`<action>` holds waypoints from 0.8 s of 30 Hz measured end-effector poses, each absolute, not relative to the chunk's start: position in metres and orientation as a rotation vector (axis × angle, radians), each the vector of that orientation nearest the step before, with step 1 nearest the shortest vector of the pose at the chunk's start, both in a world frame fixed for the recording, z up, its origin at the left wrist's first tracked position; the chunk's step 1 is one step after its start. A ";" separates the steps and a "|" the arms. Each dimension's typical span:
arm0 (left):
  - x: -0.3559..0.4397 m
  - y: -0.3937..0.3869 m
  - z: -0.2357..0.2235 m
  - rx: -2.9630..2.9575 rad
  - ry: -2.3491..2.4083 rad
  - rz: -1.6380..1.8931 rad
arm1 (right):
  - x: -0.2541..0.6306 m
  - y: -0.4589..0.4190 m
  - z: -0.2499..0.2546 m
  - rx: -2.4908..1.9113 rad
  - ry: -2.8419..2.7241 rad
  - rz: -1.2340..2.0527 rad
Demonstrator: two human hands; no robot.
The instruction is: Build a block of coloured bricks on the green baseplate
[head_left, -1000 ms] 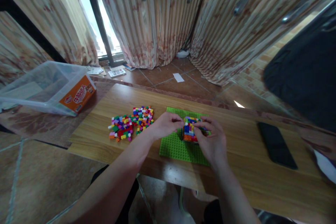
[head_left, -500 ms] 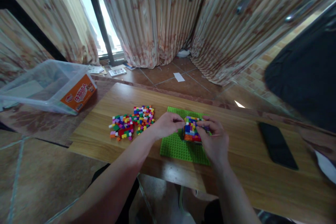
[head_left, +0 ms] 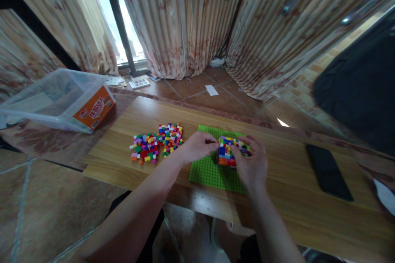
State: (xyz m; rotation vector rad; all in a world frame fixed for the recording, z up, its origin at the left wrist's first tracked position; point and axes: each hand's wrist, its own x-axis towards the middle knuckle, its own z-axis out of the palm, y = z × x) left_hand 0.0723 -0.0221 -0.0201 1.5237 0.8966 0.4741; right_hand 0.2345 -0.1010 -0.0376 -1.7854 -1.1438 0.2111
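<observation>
A block of many-coloured toy bricks (head_left: 224, 156) stands on a green studded baseplate (head_left: 210, 177). My right hand (head_left: 254, 165) wraps round the block's right side, with the thumb at its front and the fingers reaching over the far right. Along the left edge of the block, my left hand (head_left: 200, 147) is closed in a pinch. Whatever lies between those fingertips is too small to make out. To the left, a loose heap of small coloured bricks (head_left: 148, 146) spreads over the wooden table.
A black phone (head_left: 328, 171) lies on the right of the wooden table (head_left: 284, 197). At the far left is a clear plastic bin (head_left: 58, 111) with an orange label. Curtains hang behind, and papers (head_left: 139, 84) lie on the floor.
My right thumb and fingers have shifted slightly and spread on the block, so more of its top shows. The left hand keeps its pinch at the block's left edge.
</observation>
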 end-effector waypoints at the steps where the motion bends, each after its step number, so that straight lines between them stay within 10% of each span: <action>1: 0.072 -0.022 -0.020 1.525 0.897 0.476 | 0.235 -0.101 -0.037 -1.781 -1.153 0.210; 24: -0.003 0.020 -0.006 1.968 1.604 0.583 | 0.239 -0.103 -0.039 -1.781 -1.157 0.293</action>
